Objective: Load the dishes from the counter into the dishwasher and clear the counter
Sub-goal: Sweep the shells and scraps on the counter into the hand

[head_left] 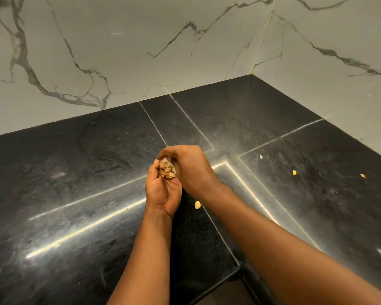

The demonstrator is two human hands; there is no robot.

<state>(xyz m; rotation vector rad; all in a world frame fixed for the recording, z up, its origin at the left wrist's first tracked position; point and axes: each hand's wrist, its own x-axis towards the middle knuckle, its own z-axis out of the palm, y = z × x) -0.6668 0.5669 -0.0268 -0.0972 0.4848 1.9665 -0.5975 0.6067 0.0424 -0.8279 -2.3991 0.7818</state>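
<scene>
Tan nut shells fill cupped left hand; no writing.

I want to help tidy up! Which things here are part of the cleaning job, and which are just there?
Part of the job:
shells in the left hand
right hand adding to them
loose shell near the wrist
two bits further right
white scrap
black counter

Just there:
marble wall

Bare forearms, no sleeves; hands ungloved.
</scene>
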